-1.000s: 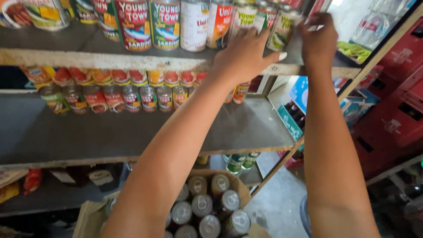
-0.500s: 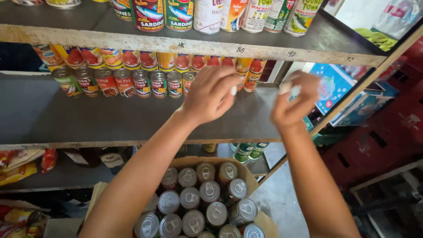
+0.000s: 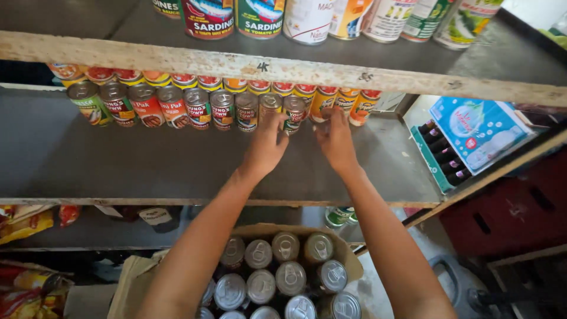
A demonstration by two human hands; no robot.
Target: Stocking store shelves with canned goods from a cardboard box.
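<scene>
Brown cardboard box [image 3: 348, 260] nearest, low in view, packed with upright cans [image 3: 277, 277], silver pull-tab lids up. Above it, both forearms stretched toward the middle shelf [image 3: 118, 165], a dark grey board with a worn wooden front edge. Left hand [image 3: 267, 145] fingers spread narrowly, tips touching a green-labelled can [image 3: 271, 106] in the front row. Right hand [image 3: 336, 139] just beside, fingers curled loosely, tips near the neighbouring can [image 3: 294, 112]; cannot tell whether either hand truly grips. Row of cans [image 3: 177, 106] running left along the shelf, a second row with red and orange tops behind. Off to the right, a blue pack of bottles [image 3: 472, 130]. Farthest up, top shelf [image 3: 295, 68] with taller cans [image 3: 260, 18].
</scene>
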